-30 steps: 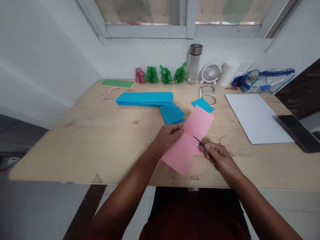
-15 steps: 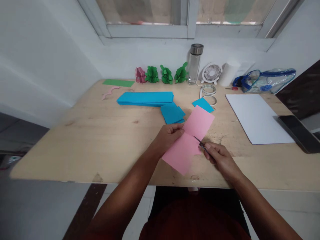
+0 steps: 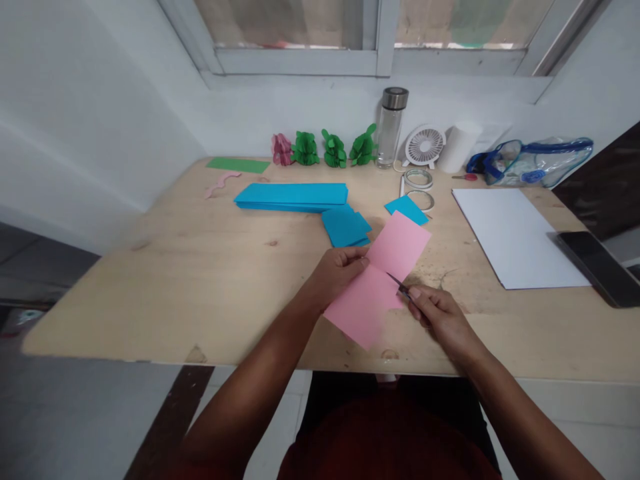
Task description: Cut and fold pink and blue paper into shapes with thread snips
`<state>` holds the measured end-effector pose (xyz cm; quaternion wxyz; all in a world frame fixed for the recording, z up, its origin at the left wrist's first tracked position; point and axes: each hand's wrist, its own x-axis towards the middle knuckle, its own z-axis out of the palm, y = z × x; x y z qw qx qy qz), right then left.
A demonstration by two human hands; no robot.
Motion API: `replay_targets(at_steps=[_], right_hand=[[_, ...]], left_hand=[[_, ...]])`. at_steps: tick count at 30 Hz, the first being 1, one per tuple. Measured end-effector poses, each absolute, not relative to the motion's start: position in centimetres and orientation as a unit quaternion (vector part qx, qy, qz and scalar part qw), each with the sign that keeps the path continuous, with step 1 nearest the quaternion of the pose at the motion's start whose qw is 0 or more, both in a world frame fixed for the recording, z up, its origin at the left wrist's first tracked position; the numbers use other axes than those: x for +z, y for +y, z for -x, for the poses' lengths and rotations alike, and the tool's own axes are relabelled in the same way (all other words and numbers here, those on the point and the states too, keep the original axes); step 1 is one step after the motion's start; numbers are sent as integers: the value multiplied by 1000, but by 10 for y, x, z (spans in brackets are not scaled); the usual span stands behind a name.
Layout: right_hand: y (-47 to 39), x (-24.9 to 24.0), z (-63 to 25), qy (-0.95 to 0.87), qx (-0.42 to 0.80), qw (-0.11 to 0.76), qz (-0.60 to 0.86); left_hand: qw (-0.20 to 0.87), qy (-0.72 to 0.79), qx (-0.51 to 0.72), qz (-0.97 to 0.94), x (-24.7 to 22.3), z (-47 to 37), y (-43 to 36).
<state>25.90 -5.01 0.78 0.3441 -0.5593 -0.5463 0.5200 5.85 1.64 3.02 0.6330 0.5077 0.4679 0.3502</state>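
My left hand (image 3: 345, 267) pinches a sheet of pink paper (image 3: 400, 243) at its left edge, near a crease across the middle. In my right hand (image 3: 435, 310) is a pair of scissors (image 3: 401, 287), its blades at the paper's right side along the crease. The paper is partly cut there, and its lower half slants toward me over the table. Just beyond my left hand lie folded blue paper pieces (image 3: 345, 227). A small blue paper piece (image 3: 407, 209) rests behind the pink sheet, partly covered by it.
Long blue strips (image 3: 293, 195) lie behind. Paper figures (image 3: 334, 148), a glass bottle (image 3: 389, 130) and a small fan (image 3: 424, 147) line the wall. Tape rolls (image 3: 419, 179) sit before the fan. White sheets (image 3: 515, 237) and a phone (image 3: 597, 267) are at right.
Almost nothing differs. Both hands, the pink paper and the scissors keep nearly the same position, with only a slight shift of the whole view.
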Motion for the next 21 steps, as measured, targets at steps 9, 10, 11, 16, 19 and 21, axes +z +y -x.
replay_targets(at_steps=[9,10,11,16,19,21], right_hand=[[-49,12,-257,-556,491,348,573],[-49,12,-257,-556,491,348,574],[-49,13,-256,-555,490,349,574],[-49,13,-256,-545,494,354,578],[-49,12,-257,-535,497,356,583],[-49,11,-257,-531,498,357,585]], left_hand=[[629,476,329,-519,34,-59,16],[626,477,330,-521,35,-59,16],[624,479,330,-522,35,-59,16],[616,485,323,-531,34,-58,17],[610,487,324,-535,33,-58,17],[610,485,323,-537,34,-58,17]])
